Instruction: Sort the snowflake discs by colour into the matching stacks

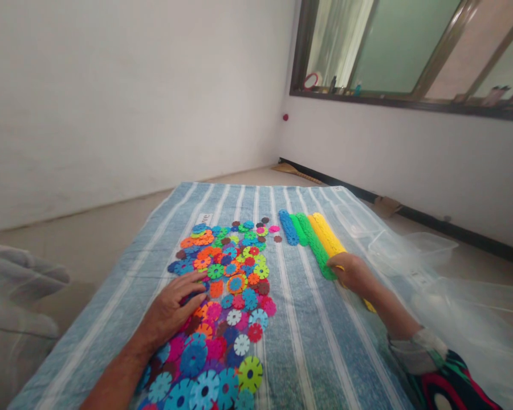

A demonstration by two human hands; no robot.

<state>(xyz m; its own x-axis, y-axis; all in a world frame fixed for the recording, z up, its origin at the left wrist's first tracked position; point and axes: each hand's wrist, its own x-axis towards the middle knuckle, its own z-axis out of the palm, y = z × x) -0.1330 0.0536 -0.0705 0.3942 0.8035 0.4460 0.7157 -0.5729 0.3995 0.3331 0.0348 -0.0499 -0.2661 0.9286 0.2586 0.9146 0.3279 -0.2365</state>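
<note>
A long spread of loose, notched snowflake discs (236, 282) in many colours lies on the striped cloth. My left hand (177, 304) rests on the left side of this spread, fingers apart and slightly curved, with blue and orange discs by its fingertips. To the right, overlapping discs are laid out in rows: a short blue row (288, 228), green rows (314, 245) and a yellow row (327, 232). My right hand (353, 272) is at the near part of the yellow row, its fingers pinched on a yellow disc. The hand covers part of that row; more yellow shows below the wrist.
Clear plastic boxes (414, 250) stand along the right edge of the cloth-covered table (299, 341). A grey fabric-covered thing (17, 307) is at the left. Behind are white walls, a window (393, 51) and a broom (297, 171) on the floor.
</note>
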